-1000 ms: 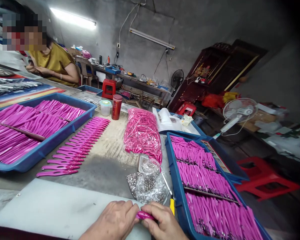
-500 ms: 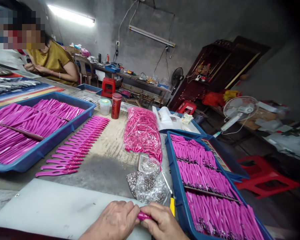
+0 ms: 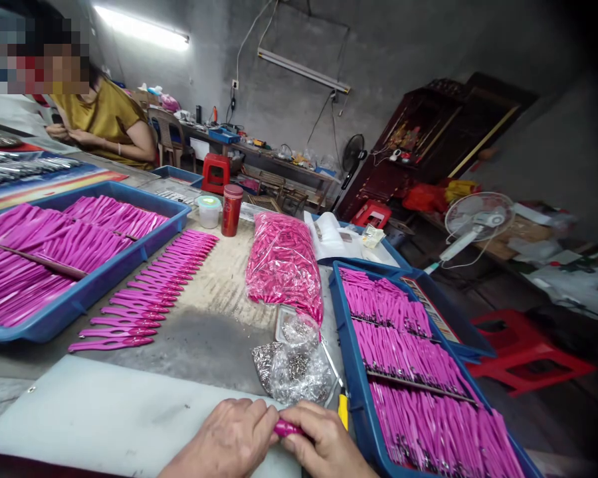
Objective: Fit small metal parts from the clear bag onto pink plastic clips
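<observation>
Low in the head view, my left hand (image 3: 236,431) and my right hand (image 3: 323,438) meet over the front edge of a white mat (image 3: 109,408). Both are closed on one small, shiny magenta plastic piece (image 3: 285,428); only its short middle shows, and the fingers cover its ends. Beyond the mat lies a slanting row of magenta tweezer-like pieces (image 3: 129,312) with darker pink tips. Just past my hands are a clear plastic bag (image 3: 299,378) of small metal parts and a yellow-handled tool (image 3: 343,410).
Blue trays of magenta pieces flank me, one on the left (image 3: 179,222) and one on the right (image 3: 346,332). Ahead stand a clear bag of pink parts (image 3: 284,265), a red canister (image 3: 232,211) and a lidded tub (image 3: 209,212). A co-worker (image 3: 112,126) sits at far left.
Almost nothing differs. Both hands keep their hold on the magenta piece in the same place, and the view has shifted very slightly.
</observation>
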{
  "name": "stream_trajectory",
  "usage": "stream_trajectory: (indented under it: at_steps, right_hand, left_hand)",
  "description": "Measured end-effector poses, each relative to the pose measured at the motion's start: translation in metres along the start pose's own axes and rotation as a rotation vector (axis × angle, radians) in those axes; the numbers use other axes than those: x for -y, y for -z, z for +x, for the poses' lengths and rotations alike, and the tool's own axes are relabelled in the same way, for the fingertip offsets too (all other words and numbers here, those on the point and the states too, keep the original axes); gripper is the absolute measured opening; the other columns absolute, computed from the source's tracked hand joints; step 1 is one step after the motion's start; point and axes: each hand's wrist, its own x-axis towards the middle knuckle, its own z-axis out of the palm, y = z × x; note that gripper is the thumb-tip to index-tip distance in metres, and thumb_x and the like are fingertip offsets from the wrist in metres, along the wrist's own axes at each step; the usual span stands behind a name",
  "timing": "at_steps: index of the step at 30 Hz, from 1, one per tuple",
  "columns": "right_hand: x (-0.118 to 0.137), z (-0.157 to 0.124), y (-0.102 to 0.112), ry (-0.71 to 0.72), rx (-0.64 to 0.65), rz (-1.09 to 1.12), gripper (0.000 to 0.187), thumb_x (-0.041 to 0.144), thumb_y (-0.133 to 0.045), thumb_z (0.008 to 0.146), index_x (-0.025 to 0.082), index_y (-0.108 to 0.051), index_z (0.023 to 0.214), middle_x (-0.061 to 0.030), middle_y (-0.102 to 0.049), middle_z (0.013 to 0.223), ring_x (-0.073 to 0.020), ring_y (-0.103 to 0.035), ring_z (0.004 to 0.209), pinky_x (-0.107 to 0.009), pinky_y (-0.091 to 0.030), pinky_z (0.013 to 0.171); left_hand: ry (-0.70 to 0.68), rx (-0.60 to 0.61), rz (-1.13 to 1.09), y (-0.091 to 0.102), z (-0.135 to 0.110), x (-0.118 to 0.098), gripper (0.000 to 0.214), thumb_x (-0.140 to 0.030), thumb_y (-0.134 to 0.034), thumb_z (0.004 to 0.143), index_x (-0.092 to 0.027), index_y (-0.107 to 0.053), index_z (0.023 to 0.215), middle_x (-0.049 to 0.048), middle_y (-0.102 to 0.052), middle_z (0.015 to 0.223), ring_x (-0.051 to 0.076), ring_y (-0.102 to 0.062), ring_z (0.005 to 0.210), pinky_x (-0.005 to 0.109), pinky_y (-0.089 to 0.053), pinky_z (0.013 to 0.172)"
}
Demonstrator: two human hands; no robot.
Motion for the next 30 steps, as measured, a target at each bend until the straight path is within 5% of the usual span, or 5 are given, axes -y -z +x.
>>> stream_trajectory:
  at_steps: [4, 11, 21, 30]
  right_hand:
    - [-0.005, -0.001, 0.008, -0.102, -0.041, 0.043, 0.027, 0.035, -0.051, 0.08, 0.015, -0.067, 0.088, -0.0063, -0.063, 0.073, -0.0182, -0.059, 0.066, -0.027, -0.048, 0.061]
    - [-0.021, 0.006, 0.018, -0.27, -0.336, 0.001, 0.022, 0.025, -0.045, 0.082, 0.017, -0.066, 0.086, -0.0061, -0.066, 0.082, -0.019, -0.061, 0.079, -0.027, -0.047, 0.072]
    - [-0.026, 0.038, 0.014, -0.438, -0.038, -0.55, 0.028, 0.013, -0.04, 0.084, 0.021, -0.066, 0.078, -0.0008, -0.066, 0.079, -0.0129, -0.061, 0.076, -0.019, -0.04, 0.066]
    - [-0.024, 0.058, 0.01, -0.511, 0.073, -0.706, 0.029, 0.013, -0.041, 0.08, 0.017, -0.069, 0.075, -0.0111, -0.071, 0.081, -0.0222, -0.066, 0.076, -0.026, -0.042, 0.06]
  left_hand:
    - [0.028, -0.01, -0.012, -0.005, 0.001, 0.003, 0.026, -0.019, -0.024, 0.093, -0.019, -0.046, 0.079, -0.0009, -0.053, 0.062, 0.015, -0.054, 0.049, 0.026, -0.038, 0.045]
    - [0.078, 0.003, -0.01, -0.02, -0.001, 0.012, 0.033, -0.023, -0.019, 0.095, -0.02, -0.046, 0.076, -0.0011, -0.054, 0.06, 0.015, -0.055, 0.049, 0.025, -0.037, 0.046]
    - [0.086, -0.008, -0.032, -0.031, -0.003, 0.014, 0.035, -0.024, -0.02, 0.095, -0.02, -0.047, 0.073, -0.0011, -0.054, 0.058, 0.016, -0.055, 0.047, 0.026, -0.037, 0.045]
    - [0.102, -0.004, -0.038, -0.032, -0.004, 0.014, 0.037, -0.022, -0.017, 0.095, -0.02, -0.049, 0.075, -0.0001, -0.055, 0.06, 0.017, -0.057, 0.049, 0.027, -0.038, 0.046]
